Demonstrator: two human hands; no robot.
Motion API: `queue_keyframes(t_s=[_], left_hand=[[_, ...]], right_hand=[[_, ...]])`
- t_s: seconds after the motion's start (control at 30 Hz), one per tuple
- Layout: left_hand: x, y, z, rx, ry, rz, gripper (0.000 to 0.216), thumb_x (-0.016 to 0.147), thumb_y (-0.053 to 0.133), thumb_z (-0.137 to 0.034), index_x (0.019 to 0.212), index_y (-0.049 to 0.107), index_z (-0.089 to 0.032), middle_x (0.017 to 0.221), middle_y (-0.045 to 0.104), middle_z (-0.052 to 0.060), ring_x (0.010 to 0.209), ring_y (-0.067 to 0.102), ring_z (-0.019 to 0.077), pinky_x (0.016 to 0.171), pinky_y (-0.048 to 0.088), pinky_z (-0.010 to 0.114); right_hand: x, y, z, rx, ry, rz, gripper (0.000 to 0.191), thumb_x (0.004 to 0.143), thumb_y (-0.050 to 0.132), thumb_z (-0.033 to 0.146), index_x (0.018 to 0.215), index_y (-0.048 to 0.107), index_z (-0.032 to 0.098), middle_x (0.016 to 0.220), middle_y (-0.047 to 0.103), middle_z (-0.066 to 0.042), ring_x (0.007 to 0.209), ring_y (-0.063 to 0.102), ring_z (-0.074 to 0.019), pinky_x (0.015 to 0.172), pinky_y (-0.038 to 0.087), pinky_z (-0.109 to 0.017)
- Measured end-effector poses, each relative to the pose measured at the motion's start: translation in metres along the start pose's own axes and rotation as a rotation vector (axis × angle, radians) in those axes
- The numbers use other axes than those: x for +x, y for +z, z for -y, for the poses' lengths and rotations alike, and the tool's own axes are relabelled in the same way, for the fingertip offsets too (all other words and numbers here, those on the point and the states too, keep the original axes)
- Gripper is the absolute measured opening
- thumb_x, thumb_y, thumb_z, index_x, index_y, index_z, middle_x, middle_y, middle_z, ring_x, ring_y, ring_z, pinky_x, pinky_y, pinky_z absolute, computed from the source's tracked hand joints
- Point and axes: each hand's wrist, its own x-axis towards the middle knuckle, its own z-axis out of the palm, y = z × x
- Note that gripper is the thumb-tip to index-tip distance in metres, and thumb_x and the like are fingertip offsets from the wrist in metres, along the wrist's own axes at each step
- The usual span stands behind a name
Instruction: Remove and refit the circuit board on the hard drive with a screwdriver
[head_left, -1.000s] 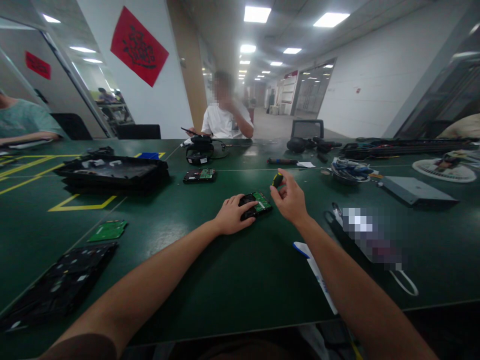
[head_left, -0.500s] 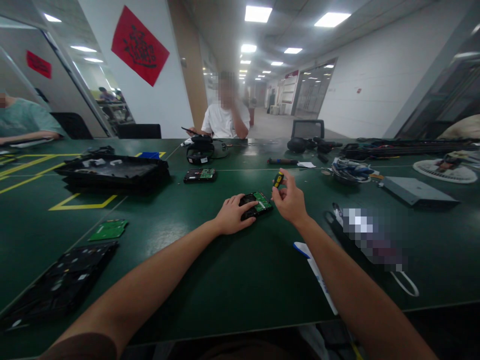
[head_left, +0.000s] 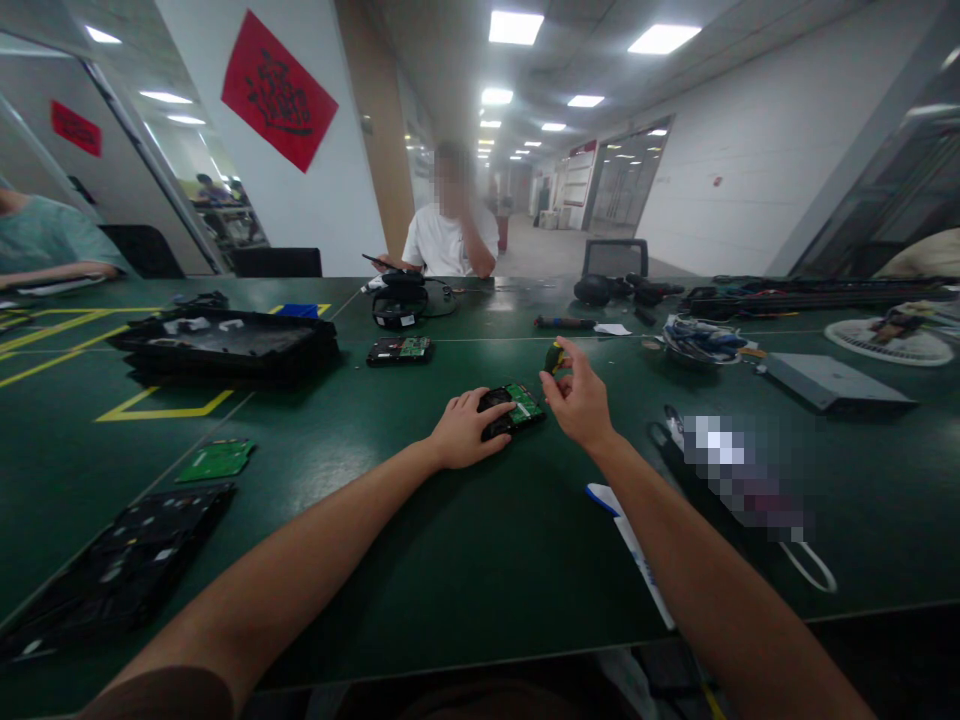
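Note:
A black hard drive (head_left: 531, 400) with a green circuit board lies on the table in front of me. My left hand (head_left: 471, 430) grips it from the left, the fingers across its top and the thumb along its near edge. Just to the right, my right hand (head_left: 577, 398) pinches the black-and-yellow handle of a screwdriver (head_left: 553, 357) above the table. The screwdriver's shaft and tip cannot be made out. Farther back lies a second hard drive (head_left: 399, 350), its board facing up.
At left are stacked black trays (head_left: 225, 340), a loose green circuit board (head_left: 217, 460) and a black panel (head_left: 124, 555). On the right lie a grey metal box (head_left: 836, 382), a cable bundle (head_left: 701, 342) and a blurred pouch (head_left: 746, 480). A person (head_left: 451, 235) sits opposite.
The screwdriver handle has turned slightly in my right hand, which has shifted a little to the left. My left hand and the hard drive have stayed put.

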Motion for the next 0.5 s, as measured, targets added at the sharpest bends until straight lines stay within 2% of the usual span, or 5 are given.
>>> queue_keyframes(t_s=[0.1, 0.3, 0.5], left_hand=[[0.0, 0.0002, 0.0003, 0.0, -0.001, 0.001, 0.064, 0.094, 0.061, -0.059, 0.154, 0.047, -0.041, 0.159, 0.035, 0.012, 0.144, 0.037, 0.041, 0.113, 0.035, 0.06], [-0.0001, 0.0, 0.0006, -0.008, -0.004, 0.006, 0.064, 0.094, 0.061, -0.059, 0.154, 0.047, -0.041, 0.159, 0.035, 0.011, 0.143, 0.037, 0.0406, 0.113, 0.035, 0.059], [0.0, 0.0006, 0.0013, 0.005, 0.005, 0.003, 0.064, 0.095, 0.06, -0.059, 0.154, 0.047, -0.041, 0.158, 0.035, 0.013, 0.144, 0.037, 0.041, 0.113, 0.035, 0.059]], right_hand=[[0.0004, -0.0011, 0.0, -0.023, -0.011, -0.004, 0.059, 0.095, 0.063, 0.038, 0.149, 0.044, 0.028, 0.126, 0.067, -0.013, 0.07, 0.068, -0.0201, 0.071, 0.063, -0.042], [0.0004, -0.0018, 0.0006, 0.021, 0.015, 0.009, 0.06, 0.095, 0.058, 0.03, 0.151, 0.038, 0.027, 0.12, 0.069, -0.012, 0.066, 0.068, -0.0183, 0.072, 0.061, -0.04], [0.0004, -0.0016, 0.0014, 0.014, 0.017, -0.015, 0.057, 0.094, 0.064, 0.037, 0.146, 0.043, 0.027, 0.121, 0.068, -0.011, 0.059, 0.063, -0.0142, 0.067, 0.06, -0.037]])
